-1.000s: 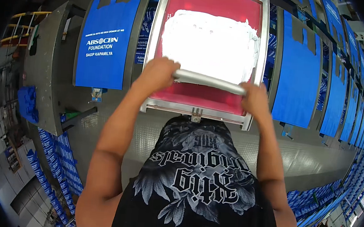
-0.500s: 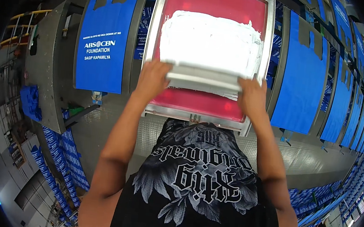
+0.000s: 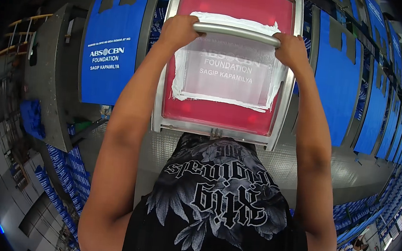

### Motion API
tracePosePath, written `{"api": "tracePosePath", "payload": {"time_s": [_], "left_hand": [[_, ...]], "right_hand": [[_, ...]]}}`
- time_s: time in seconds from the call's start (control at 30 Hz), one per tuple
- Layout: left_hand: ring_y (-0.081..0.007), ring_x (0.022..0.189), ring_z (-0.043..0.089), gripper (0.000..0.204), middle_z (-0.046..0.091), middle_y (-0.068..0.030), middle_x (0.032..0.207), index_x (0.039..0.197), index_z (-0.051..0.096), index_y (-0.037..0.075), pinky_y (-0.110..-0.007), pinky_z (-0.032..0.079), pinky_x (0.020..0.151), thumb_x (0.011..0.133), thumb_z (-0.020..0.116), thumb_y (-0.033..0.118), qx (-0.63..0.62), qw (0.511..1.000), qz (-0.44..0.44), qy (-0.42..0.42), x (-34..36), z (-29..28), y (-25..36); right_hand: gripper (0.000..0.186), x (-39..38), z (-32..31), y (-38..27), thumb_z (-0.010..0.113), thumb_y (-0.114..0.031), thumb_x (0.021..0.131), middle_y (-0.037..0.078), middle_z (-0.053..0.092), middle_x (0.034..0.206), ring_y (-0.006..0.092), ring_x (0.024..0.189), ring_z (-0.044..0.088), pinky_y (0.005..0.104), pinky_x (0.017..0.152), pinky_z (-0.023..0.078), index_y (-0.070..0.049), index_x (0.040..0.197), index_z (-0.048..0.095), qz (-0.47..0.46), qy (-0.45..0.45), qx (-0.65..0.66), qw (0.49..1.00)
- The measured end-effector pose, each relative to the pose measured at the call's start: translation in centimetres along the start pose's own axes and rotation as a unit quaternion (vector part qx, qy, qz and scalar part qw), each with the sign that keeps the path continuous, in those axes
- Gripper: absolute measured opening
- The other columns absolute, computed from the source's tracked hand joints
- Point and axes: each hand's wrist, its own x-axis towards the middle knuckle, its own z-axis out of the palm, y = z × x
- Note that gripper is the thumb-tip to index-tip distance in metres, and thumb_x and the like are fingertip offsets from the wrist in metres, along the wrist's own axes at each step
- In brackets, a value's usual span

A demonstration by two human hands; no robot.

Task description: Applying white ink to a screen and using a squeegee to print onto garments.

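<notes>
Squeegee (image 3: 238, 32) in both hands (image 3: 178, 30) — across red screen (image 3: 235, 3)

At one screen frame (image 3: 283, 109) there are one left grip (image 3: 179, 30), one right grip (image 3: 291, 50), one squeegee (image 3: 238, 32) and one ring of white ink (image 3: 179, 76). Left of the frame are one flat blue sheet (image 3: 109, 31) and one crumpled blue bundle (image 3: 32, 118). Right of the frame are at least three blue sheets (image 3: 333, 84), the farthest too small to count
</notes>
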Motion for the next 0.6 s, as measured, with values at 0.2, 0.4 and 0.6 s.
{"api": "tracePosePath", "payload": {"time_s": [0.2,0.4,0.6], "left_hand": [[-0.0309,0.082,0.059,0.032,0.064,-0.0133,0.083,0.085,0.066,0.006,-0.041,0.046,0.076,0.053,0.068,0.000,-0.075,0.995,0.057,0.012,-18.1,2.5,2.0],[-0.0321,0.072,0.064,0.024,0.065,-0.0151,0.076,0.089,0.068,0.011,-0.042,0.052,0.066,0.066,0.069,0.017,-0.034,0.999,0.023,0.005,-6.0,2.5,-0.2],[-0.0305,0.082,0.064,0.033,0.066,-0.0137,0.084,0.098,0.068,0.011,-0.042,0.050,0.073,0.070,0.072,0.028,0.006,0.999,-0.021,-0.040,-4.1,0.2,-0.8]], "right_hand": [[0.045,-16.8,1.4,-6.4,0.062,0.000,0.059,0.011,0.066,0.089,0.0286,0.090,0.059,0.0478,0.101,0.032,-0.010,0.103,0.065,0.015,-0.059,0.101,0.993],[0.036,-5.8,3.2,-2.1,0.057,-0.005,0.064,0.011,0.067,0.077,0.0260,0.077,0.064,0.0458,0.091,0.040,-0.016,0.097,0.067,-0.019,0.041,0.002,0.999],[0.036,-3.6,-0.6,-1.8,0.059,-0.009,0.065,0.011,0.067,0.079,0.0248,0.078,0.065,0.0443,0.090,0.041,-0.016,0.100,0.067,-0.010,-0.039,0.010,0.999]]}}
